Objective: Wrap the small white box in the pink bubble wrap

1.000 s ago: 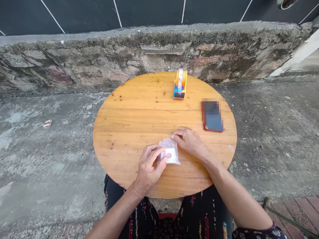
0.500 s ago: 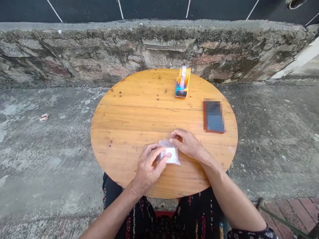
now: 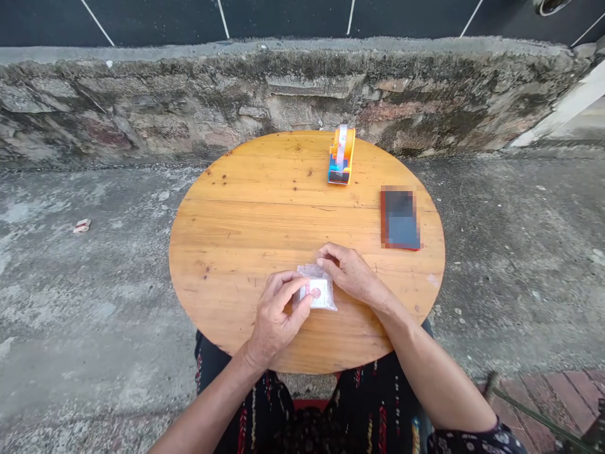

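Note:
On the wooden table lies a clear plastic bag (image 3: 329, 302) around a small flat white item (image 3: 321, 295) with a pinkish-red round mark and a pink edge. The thumb and fingers of my left hand (image 3: 278, 312) press on the white item from its left side, over the bag. At the bag's upper right corner, my right hand (image 3: 352, 274) has its thumb and forefinger closed on the plastic. The fingertips of that hand partly hide the corner. What is printed on the white item is too small to read.
An orange and blue tape dispenser (image 3: 341, 157) with a roll stands at the table's far side. A pixelated dark flat object with a red edge (image 3: 401, 219) lies at the right. The round table (image 3: 227, 233) stands before a low stone wall (image 3: 189, 107). A crumpled packet (image 3: 82, 226) lies on the concrete ground.
The whole view has shifted slightly. Both hands keep nearly the same hold on the bag and the white item.

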